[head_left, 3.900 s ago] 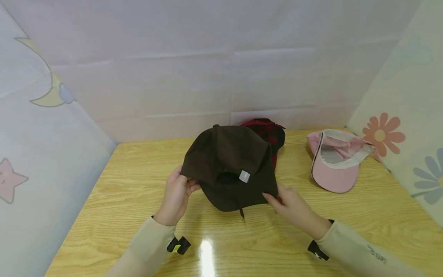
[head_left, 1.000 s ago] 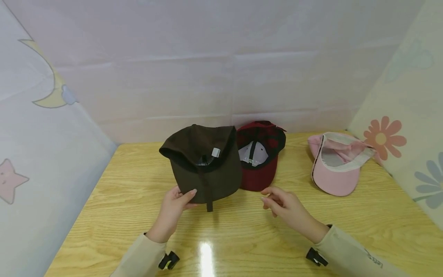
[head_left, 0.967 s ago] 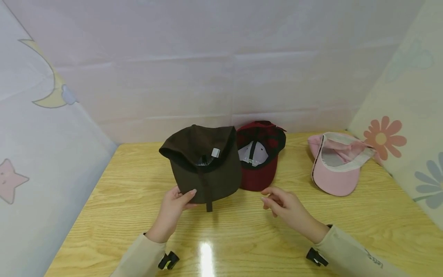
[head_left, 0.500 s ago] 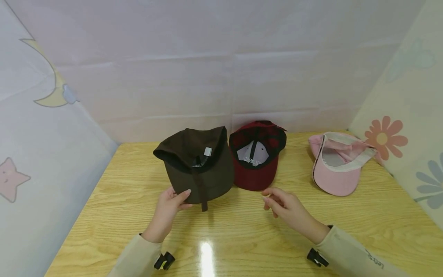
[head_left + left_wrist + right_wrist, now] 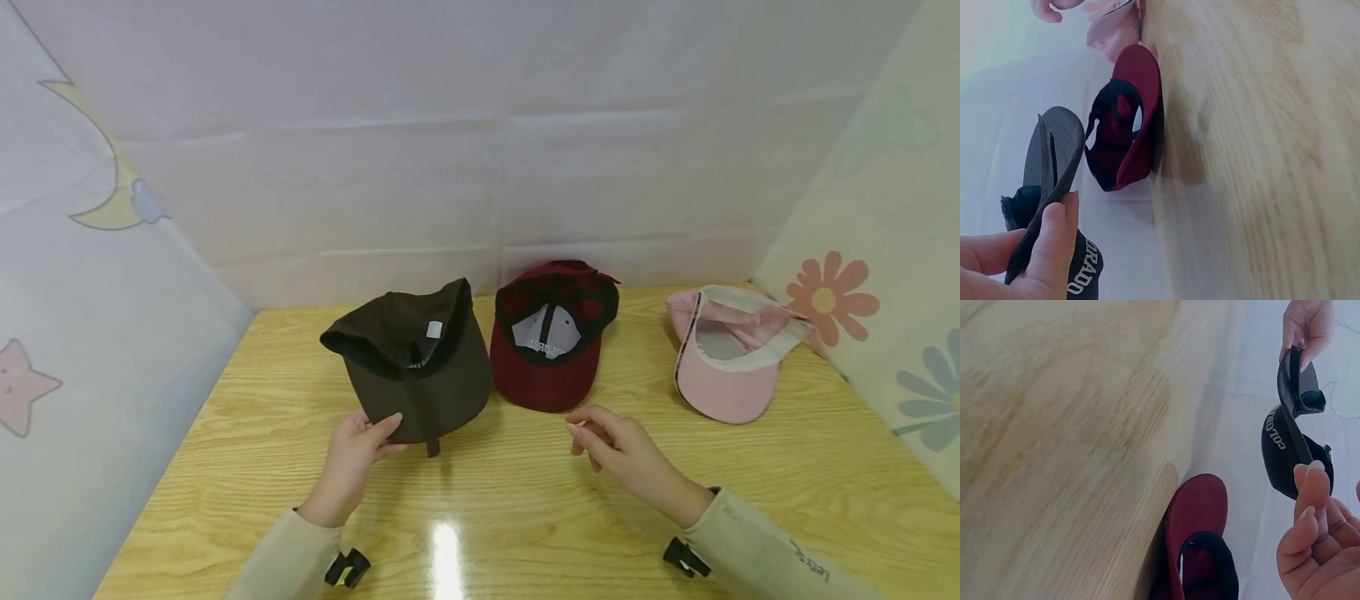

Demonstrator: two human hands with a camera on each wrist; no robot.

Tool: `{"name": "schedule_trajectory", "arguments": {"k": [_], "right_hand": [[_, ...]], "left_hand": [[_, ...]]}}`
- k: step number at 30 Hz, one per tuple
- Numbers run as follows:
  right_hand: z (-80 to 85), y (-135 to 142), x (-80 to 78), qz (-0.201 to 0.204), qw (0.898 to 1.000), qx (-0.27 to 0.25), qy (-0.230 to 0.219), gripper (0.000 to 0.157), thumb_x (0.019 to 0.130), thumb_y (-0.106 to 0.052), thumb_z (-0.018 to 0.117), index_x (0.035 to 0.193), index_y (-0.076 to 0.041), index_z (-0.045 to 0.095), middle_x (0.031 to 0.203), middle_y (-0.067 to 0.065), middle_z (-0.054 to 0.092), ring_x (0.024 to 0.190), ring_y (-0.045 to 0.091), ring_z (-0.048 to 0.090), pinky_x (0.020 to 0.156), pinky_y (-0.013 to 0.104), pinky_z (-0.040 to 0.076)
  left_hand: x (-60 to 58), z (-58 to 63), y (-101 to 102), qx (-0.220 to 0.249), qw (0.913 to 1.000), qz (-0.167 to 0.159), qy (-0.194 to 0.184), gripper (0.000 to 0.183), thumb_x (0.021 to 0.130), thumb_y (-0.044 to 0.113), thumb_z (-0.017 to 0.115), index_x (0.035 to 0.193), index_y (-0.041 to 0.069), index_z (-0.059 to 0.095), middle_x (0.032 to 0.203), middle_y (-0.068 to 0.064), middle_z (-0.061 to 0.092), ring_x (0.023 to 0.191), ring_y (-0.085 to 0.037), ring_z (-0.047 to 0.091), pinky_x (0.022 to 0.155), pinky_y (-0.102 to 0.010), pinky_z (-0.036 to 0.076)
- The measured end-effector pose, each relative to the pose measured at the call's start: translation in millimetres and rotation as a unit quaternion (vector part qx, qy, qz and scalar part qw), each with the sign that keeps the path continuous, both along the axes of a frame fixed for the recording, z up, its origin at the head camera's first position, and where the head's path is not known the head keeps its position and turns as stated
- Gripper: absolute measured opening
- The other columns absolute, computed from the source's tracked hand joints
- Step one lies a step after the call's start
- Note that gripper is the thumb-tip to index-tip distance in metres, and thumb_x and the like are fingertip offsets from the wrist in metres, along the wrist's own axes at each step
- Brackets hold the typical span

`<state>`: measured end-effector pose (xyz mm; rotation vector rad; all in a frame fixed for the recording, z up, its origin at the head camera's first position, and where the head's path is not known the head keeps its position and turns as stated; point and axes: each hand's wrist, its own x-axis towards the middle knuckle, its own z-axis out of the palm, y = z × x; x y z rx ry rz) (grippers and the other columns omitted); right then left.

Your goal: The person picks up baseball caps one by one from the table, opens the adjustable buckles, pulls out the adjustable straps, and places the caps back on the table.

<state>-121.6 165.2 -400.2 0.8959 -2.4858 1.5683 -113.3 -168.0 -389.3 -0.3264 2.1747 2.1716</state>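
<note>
My left hand (image 5: 348,462) pinches the brim of a dark brown baseball cap (image 5: 461,379), thumb on the underside of the brim. The cap is tilted, its inside facing me, with a loose strap hanging past the brim. White lettering shows on the cap (image 5: 1280,465) in the right wrist view. My right hand (image 5: 630,458) holds nothing, its fingers loosely curled, just in front of a dark red cap (image 5: 543,387). That red cap lies inside-up on the table, right of the brown one. In the left wrist view the brown brim (image 5: 1063,134) appears lifted off the table.
A pink cap (image 5: 727,392) lies opening-up at the right rear of the wooden table (image 5: 517,517). Pale cloth walls (image 5: 360,200) enclose the back and both sides, with printed flowers (image 5: 821,300) on the right.
Both hands held the brown cap at first; my right hand has since let go. My left hand has carried the cap leftward and turned its inside toward me, uncovering the red cap.
</note>
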Motion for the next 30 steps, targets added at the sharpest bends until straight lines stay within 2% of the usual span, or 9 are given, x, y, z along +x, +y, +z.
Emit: {"name": "schedule_trajectory", "arguments": {"k": [6, 13, 24, 30], "right_hand": [[-1.4, 0, 0.0, -0.003, 1.0, 0.002, 0.005, 0.012, 0.095, 0.007, 0.054, 0.105, 0.004, 0.061, 0.073, 0.007, 0.065, 0.049, 0.015, 0.052, 0.043, 0.024, 0.041], [-2.1, 1, 0.9, -0.004, 1.0, 0.007, -0.013, 0.012, 0.096, 0.005, 0.054, 0.105, 0.004, 0.061, 0.073, 0.004, 0.064, 0.05, 0.011, 0.051, 0.044, 0.025, 0.042], [-2.1, 1, 2.4, -0.007, 1.0, 0.008, -0.026, 0.012, 0.097, 0.003, 0.053, 0.106, 0.004, 0.061, 0.074, 0.005, 0.064, 0.05, 0.012, 0.052, 0.045, 0.026, 0.043], [-2.6, 2, 2.8, -0.006, 0.999, 0.007, -0.034, 0.012, 0.098, 0.002, 0.053, 0.107, 0.004, 0.06, 0.075, 0.006, 0.064, 0.051, 0.013, 0.052, 0.046, 0.026, 0.043]], "left_hand": [[-0.7, -0.3, -3, 0.0, 0.9999, 0.008, -0.007, 0.024, 0.099, 0.001, 0.052, 0.119, -0.011, 0.055, 0.097, -0.008, 0.068, 0.08, -0.01, 0.066, 0.073, -0.031, 0.057], [-5.0, 1.4, -4, -0.003, 0.9996, 0.023, -0.012, 0.024, 0.098, 0.001, 0.054, 0.118, -0.012, 0.055, 0.094, -0.008, 0.067, 0.079, -0.009, 0.066, 0.073, -0.03, 0.057], [-6.6, -2.5, -9, -0.017, 0.9993, 0.028, -0.017, 0.022, 0.098, 0.002, 0.053, 0.114, -0.012, 0.056, 0.088, -0.008, 0.066, 0.075, -0.011, 0.066, 0.07, -0.03, 0.057], [-7.9, -5.5, -12, -0.022, 0.9989, 0.039, -0.018, 0.021, 0.098, 0.001, 0.053, 0.114, -0.013, 0.055, 0.09, -0.009, 0.065, 0.073, -0.01, 0.066, 0.07, -0.031, 0.057]]}}
